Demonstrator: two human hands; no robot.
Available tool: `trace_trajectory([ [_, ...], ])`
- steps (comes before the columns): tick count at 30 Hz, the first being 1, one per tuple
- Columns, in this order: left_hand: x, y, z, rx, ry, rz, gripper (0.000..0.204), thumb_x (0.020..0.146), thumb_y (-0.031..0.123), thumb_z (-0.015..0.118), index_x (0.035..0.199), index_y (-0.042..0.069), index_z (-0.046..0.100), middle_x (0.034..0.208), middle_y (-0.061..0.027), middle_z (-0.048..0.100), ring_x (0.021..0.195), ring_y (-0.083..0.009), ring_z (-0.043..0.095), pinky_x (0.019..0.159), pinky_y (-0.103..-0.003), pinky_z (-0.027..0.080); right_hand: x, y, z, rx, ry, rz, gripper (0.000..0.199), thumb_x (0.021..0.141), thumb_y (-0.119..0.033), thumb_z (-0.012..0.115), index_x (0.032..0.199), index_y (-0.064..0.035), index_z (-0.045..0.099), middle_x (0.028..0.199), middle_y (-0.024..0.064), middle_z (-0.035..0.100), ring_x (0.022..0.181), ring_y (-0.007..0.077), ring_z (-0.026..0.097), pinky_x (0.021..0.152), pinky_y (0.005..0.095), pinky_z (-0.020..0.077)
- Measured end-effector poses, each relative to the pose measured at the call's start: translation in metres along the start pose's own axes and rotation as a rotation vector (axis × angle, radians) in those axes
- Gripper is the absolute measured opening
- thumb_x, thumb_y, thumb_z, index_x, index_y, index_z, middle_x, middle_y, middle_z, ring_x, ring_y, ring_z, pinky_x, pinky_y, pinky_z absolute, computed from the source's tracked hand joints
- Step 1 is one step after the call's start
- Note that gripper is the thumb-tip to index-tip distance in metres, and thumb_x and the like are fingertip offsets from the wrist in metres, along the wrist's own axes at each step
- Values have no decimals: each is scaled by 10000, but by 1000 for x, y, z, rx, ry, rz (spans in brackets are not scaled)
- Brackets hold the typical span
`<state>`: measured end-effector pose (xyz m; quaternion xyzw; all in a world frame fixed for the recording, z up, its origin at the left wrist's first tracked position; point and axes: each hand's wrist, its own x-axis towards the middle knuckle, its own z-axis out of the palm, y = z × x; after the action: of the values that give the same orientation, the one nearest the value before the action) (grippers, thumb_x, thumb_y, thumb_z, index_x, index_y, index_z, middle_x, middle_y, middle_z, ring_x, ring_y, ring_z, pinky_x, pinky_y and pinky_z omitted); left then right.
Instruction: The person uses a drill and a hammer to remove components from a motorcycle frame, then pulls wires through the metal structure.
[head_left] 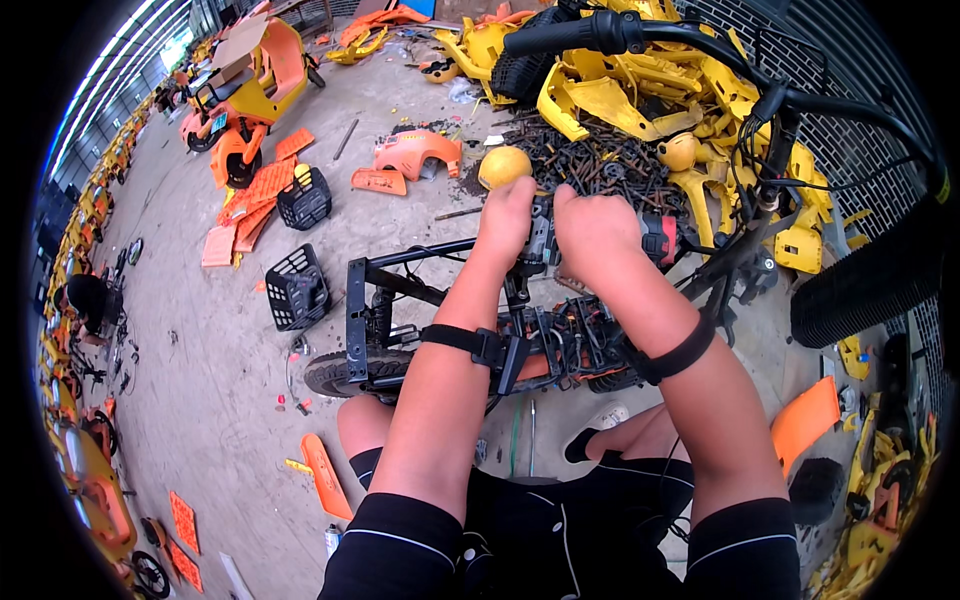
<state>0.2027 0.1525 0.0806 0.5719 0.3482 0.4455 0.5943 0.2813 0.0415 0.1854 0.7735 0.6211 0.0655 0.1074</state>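
The room is a large workshop with a grey concrete floor [230,380], and yellow plastic panels [620,95] are heaped at the far side. A stripped bike frame [560,345] stands across in front of the person; its long axis runs left to right, with the wheel [335,372] at the left end and the handlebar [775,97] toward the upper right. The left forearm covers part of it. Left hand [507,215] and right hand [597,232] are both above the frame, near a grey metal part [540,235], mostly hidden between them. The fingers of both are curled, but I cannot tell what they grip. A red and black block [657,240] shows partly beside the right hand.
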Motion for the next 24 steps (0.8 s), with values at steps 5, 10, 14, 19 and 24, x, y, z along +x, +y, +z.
trace_trajectory([
  [5,-1,3,-1,-18,32,-81,488,946,372,498,936,-78,686,798,-134,653,767,-202,568,761,-375,475,5,-1,-2,-22,-11,-32,628,669,-217,874,1165,-14,545,939,158,767,884,304,764,836,379,579],
  [10,0,-1,-8,-113,45,-124,428,948,393,510,978,6,689,809,-40,638,673,-147,561,643,-340,451,11,-7,-6,-58,20,-78,531,717,-147,820,1161,-12,562,913,148,770,866,291,767,812,378,571],
  [14,2,-9,-15,-209,87,-134,387,953,369,502,969,30,687,808,-43,653,669,-145,600,632,-332,477,16,-15,-7,-109,63,-120,318,855,-162,700,1145,-58,620,926,108,784,863,254,773,788,372,541],
  [19,-2,-14,-21,-271,113,-87,375,958,345,487,970,25,682,802,-42,658,656,-157,625,613,-337,497,19,-19,-6,-152,111,-172,251,882,-171,673,1111,-74,637,886,87,782,830,241,772,759,372,537],
  [24,-3,-18,-25,-289,177,-83,374,959,333,478,931,20,681,808,-54,665,652,-168,631,615,-344,505,25,-19,-5,-153,164,-249,318,803,-121,736,1083,-50,604,834,94,765,795,254,766,744,368,567],
])
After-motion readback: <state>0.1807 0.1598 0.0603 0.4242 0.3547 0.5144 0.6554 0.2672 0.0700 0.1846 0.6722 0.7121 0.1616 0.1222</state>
